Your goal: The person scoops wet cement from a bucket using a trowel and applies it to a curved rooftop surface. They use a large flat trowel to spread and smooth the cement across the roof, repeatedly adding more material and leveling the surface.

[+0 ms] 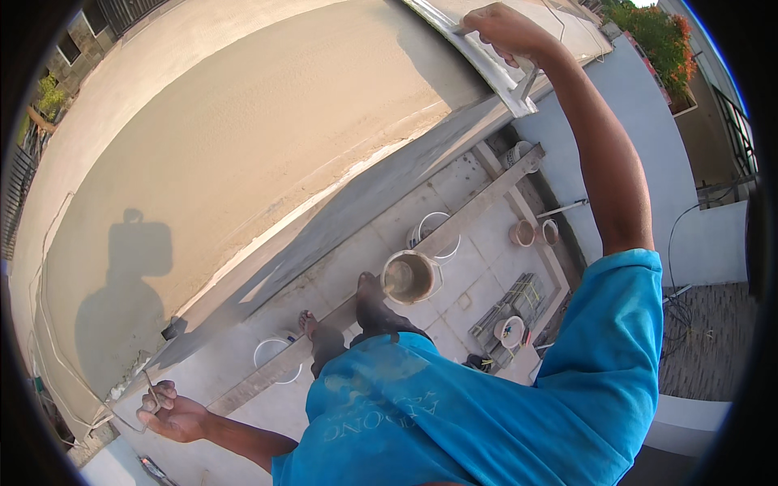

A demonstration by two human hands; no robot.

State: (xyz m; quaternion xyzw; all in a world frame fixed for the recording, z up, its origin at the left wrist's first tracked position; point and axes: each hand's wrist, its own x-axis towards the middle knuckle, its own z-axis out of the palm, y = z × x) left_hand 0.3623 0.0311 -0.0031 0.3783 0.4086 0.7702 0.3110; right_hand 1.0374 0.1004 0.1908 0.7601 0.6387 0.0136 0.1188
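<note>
My right hand (509,34) is closed round the handle of a long metal plastering float (474,61), reaching up at the top right. The float's silvery blade lies against the smooth tan plastered surface (267,130), near its right end. Low on the left, my left hand (177,415) has its fingers curled in. A thin dark rod (151,384) sticks up from them toward the lower edge of the plaster; its far end is hard to make out. Close by that hand passes a thin pale cord (55,344).
I stand on a narrow wooden plank (340,316) above a tiled floor. A bucket (409,277) rests on the plank; another white bucket (438,235) is below. Tile stacks (519,304) and clay-coloured pots (523,233) lie to the right. A white wall (632,121) bounds the right side.
</note>
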